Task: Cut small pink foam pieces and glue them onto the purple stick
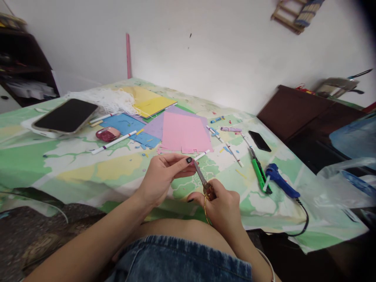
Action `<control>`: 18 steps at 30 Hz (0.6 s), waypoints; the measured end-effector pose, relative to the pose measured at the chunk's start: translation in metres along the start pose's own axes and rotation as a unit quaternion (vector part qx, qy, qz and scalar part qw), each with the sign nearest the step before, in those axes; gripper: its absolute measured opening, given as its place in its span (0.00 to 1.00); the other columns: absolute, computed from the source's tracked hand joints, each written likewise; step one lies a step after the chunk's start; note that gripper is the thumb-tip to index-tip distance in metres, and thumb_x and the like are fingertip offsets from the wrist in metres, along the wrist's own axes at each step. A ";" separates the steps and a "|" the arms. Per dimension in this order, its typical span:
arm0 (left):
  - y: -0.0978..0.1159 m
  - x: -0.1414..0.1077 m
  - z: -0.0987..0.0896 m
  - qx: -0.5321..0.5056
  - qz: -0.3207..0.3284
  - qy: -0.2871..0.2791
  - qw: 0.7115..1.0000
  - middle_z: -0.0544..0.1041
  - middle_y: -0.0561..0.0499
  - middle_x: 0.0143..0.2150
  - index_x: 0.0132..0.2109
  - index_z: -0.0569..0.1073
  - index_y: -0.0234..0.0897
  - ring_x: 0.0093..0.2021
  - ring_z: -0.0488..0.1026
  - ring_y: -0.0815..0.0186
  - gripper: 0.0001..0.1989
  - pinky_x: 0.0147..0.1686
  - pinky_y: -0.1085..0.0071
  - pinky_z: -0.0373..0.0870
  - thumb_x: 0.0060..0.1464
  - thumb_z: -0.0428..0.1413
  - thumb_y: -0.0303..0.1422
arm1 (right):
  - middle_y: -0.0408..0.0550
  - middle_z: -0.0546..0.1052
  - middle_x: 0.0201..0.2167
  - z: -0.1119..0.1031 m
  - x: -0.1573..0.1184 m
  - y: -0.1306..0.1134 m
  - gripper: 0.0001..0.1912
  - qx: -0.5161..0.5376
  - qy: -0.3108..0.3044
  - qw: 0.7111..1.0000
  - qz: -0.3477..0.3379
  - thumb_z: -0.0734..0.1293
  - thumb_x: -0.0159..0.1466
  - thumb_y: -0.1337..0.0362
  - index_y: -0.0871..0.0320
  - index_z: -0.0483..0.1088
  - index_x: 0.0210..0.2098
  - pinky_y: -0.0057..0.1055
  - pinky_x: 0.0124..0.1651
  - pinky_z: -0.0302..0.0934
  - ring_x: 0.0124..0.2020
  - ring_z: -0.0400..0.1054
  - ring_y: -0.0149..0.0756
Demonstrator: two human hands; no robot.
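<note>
My left hand [164, 174] is closed in a pinch, thumb against fingers, above the table's front part. A small pink piece [192, 162], perhaps paper, shows at its fingertips, mostly hidden. In my right hand [225, 201] are gold-handled scissors [201, 174], their blades pointing up and left to that piece. How far the blades are apart is hard to see. Just beyond my hands lies a pink paper sheet [186, 131] with a cut lower edge, over purple paper [152, 125]. A white marker [202, 155] lies behind my left fingertips.
At right are a green cutter [258, 170], a blue glue gun [282, 181] with its cord over the edge, and a black flat object [259, 141]. Left stand a phone [66, 115], white yarn [108, 101], blue paper [122, 122] and a dark red case [107, 134]. Paper scraps are scattered about.
</note>
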State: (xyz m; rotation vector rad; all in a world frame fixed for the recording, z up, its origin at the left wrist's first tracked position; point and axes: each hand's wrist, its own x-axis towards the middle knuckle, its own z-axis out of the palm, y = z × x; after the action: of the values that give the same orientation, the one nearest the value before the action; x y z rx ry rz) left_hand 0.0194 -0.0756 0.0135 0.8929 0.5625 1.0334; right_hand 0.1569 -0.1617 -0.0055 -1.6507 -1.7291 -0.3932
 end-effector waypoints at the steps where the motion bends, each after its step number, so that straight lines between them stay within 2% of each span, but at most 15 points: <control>1: 0.000 0.000 0.000 0.001 0.000 0.000 1.000 0.81 0.47 0.31 0.31 0.79 0.33 0.32 0.79 0.64 0.06 0.41 0.65 0.77 0.46 0.64 0.32 | 0.35 0.63 0.10 0.000 0.000 0.000 0.26 0.000 0.001 1.000 -0.001 0.61 0.62 0.43 0.57 0.61 0.21 0.24 0.18 0.46 0.10 0.54 0.23; 6: 0.001 -0.001 -0.001 -0.003 0.000 -0.001 1.000 0.81 0.48 0.31 0.32 0.79 0.33 0.32 0.78 0.65 0.06 0.40 0.67 0.77 0.47 0.64 0.31 | 0.34 0.63 0.10 0.000 0.000 0.001 0.28 0.001 0.003 1.000 -0.007 0.61 0.60 0.40 0.58 0.61 0.21 0.24 0.17 0.46 0.10 0.55 0.23; 11: 0.001 -0.001 -0.001 -0.010 -0.003 -0.005 1.000 0.81 0.48 0.31 0.31 0.79 0.32 0.32 0.78 0.66 0.05 0.39 0.69 0.77 0.46 0.64 0.31 | 0.35 0.63 0.10 -0.001 0.000 0.002 0.27 -0.008 0.003 1.000 -0.009 0.61 0.60 0.40 0.58 0.61 0.20 0.24 0.18 0.46 0.11 0.55 0.23; 18: 0.001 0.000 -0.001 0.000 -0.002 -0.003 1.000 0.81 0.47 0.32 0.32 0.79 0.32 0.32 0.79 0.64 0.06 0.41 0.65 0.77 0.46 0.64 0.32 | 0.36 0.64 0.11 -0.001 -0.001 0.004 0.25 -0.003 -0.010 1.000 -0.002 0.62 0.61 0.43 0.58 0.62 0.21 0.23 0.18 0.46 0.11 0.54 0.23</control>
State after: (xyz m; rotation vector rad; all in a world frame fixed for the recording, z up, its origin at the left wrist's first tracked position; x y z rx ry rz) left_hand 0.0186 -0.0750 0.0140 0.8936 0.5599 1.0269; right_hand 0.1615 -0.1630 -0.0065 -1.6616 -1.7469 -0.3865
